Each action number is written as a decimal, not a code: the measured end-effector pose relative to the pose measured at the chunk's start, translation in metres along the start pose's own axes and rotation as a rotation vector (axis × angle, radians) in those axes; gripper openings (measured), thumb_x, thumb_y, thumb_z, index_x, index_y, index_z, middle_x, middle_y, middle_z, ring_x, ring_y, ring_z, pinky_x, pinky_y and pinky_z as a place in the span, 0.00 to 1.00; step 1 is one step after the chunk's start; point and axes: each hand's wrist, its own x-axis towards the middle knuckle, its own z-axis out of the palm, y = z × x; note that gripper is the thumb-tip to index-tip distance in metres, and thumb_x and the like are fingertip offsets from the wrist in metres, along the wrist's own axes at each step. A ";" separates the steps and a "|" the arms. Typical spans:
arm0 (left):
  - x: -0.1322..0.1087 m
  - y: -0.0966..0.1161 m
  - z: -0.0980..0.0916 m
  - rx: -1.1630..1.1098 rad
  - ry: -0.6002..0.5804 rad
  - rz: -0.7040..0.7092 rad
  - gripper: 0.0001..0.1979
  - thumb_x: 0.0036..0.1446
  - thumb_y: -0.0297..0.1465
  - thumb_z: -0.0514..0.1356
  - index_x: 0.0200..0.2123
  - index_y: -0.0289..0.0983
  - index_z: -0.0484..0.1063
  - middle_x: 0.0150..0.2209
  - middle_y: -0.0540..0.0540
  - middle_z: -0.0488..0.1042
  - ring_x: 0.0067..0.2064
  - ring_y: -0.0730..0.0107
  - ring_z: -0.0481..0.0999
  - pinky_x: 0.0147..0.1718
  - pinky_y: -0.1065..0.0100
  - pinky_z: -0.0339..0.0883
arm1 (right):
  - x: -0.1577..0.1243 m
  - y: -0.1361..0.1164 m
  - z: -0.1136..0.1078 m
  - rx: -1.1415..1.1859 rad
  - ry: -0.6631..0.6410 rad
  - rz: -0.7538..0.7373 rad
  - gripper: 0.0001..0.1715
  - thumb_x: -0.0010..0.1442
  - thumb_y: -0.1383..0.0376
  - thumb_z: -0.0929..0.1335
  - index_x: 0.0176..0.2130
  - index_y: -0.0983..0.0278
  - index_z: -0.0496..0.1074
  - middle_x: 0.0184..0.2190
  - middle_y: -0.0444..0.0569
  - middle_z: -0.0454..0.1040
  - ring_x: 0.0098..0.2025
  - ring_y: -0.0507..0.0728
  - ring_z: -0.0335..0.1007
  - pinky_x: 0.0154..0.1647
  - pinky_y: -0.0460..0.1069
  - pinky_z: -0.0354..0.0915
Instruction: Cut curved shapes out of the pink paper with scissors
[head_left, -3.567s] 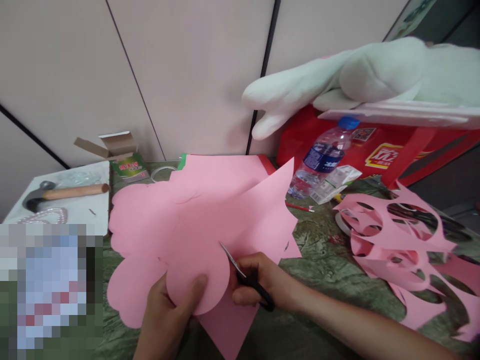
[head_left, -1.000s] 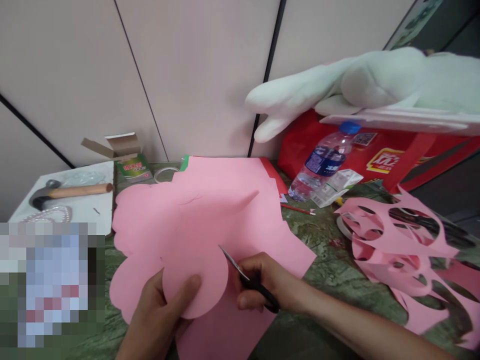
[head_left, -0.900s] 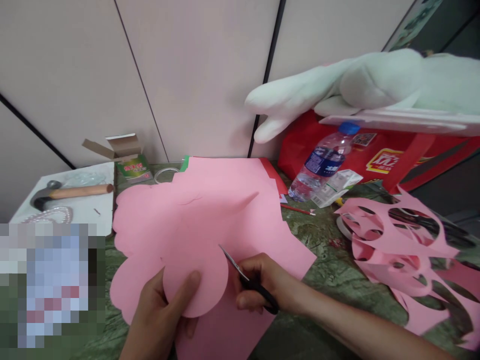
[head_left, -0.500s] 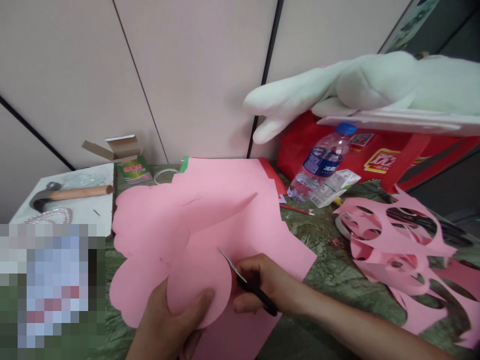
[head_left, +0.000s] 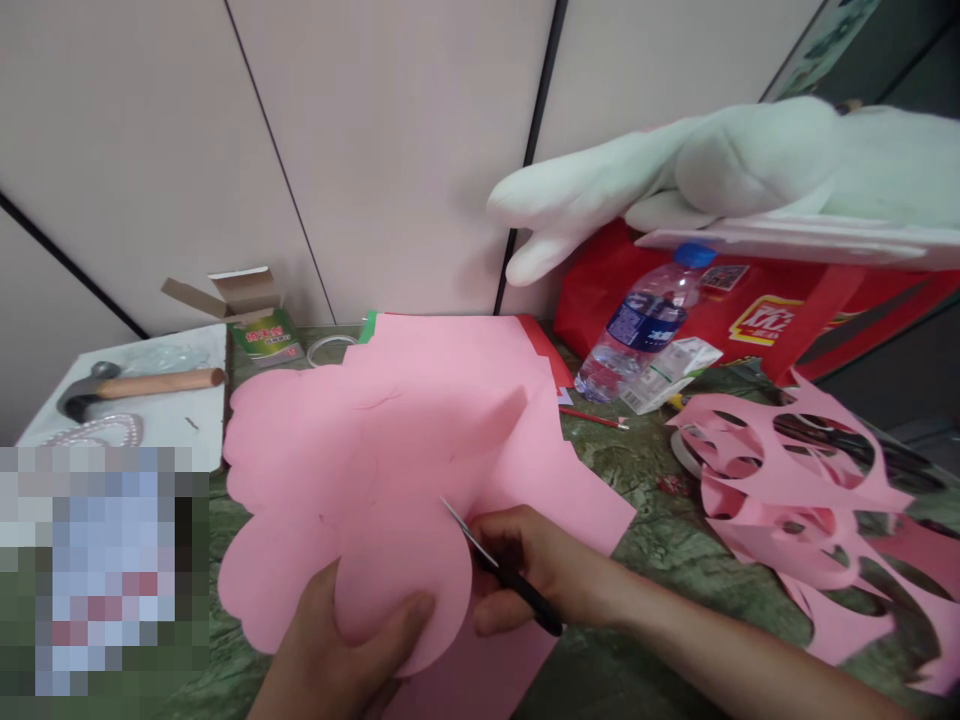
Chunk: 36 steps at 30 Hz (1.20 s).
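Note:
A large sheet of pink paper (head_left: 300,460) with a scalloped left edge spreads across the middle of the head view. Near its lower part, my left hand (head_left: 352,640) grips a rounded lobe of the paper, thumb on top and fingers underneath. My right hand (head_left: 536,570) is closed around the black handles of a pair of scissors (head_left: 517,590). Their metal blades point up and left at the edge of the rounded lobe. Part of the lower blade and the fingers beneath the paper are hidden.
Cut pink scraps with round holes (head_left: 814,510) lie at the right. Behind stand a water bottle (head_left: 637,325), a small carton (head_left: 671,375) and a red bag (head_left: 757,300). At left, a hammer (head_left: 150,385) rests on a white board (head_left: 206,345) beside an opened box (head_left: 262,335).
Both hands have shifted only slightly, the scissors a little to the right and down. The rounded lobe has turned a little, and the sheet's fold on the right has lifted more.

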 end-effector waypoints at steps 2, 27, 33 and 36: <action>0.001 0.000 -0.001 -0.008 -0.010 -0.005 0.14 0.40 0.40 0.65 0.25 0.34 0.74 0.09 0.55 0.61 0.12 0.81 0.50 0.10 0.75 0.46 | 0.000 0.000 0.000 0.001 -0.002 0.005 0.28 0.30 0.61 0.81 0.24 0.67 0.65 0.18 0.34 0.60 0.21 0.44 0.50 0.19 0.42 0.44; 0.000 0.004 -0.004 -0.018 -0.047 -0.063 0.16 0.39 0.42 0.66 0.24 0.33 0.72 0.12 0.53 0.62 0.13 0.83 0.51 0.11 0.76 0.41 | 0.000 -0.005 0.000 -0.033 -0.011 0.029 0.27 0.31 0.57 0.80 0.23 0.67 0.66 0.16 0.33 0.56 0.19 0.44 0.46 0.18 0.42 0.45; 0.001 0.003 -0.006 0.026 -0.053 -0.046 0.16 0.40 0.42 0.65 0.24 0.33 0.72 0.11 0.53 0.61 0.13 0.83 0.51 0.12 0.76 0.39 | -0.001 -0.003 -0.001 -0.051 -0.011 0.017 0.26 0.36 0.54 0.79 0.23 0.67 0.65 0.16 0.34 0.55 0.18 0.43 0.45 0.17 0.42 0.45; 0.001 0.005 -0.007 0.017 -0.049 -0.045 0.16 0.40 0.42 0.65 0.24 0.33 0.72 0.11 0.54 0.62 0.13 0.83 0.50 0.12 0.75 0.39 | -0.001 -0.001 -0.002 -0.062 -0.003 0.023 0.26 0.36 0.55 0.79 0.22 0.67 0.65 0.15 0.34 0.56 0.18 0.43 0.46 0.17 0.42 0.44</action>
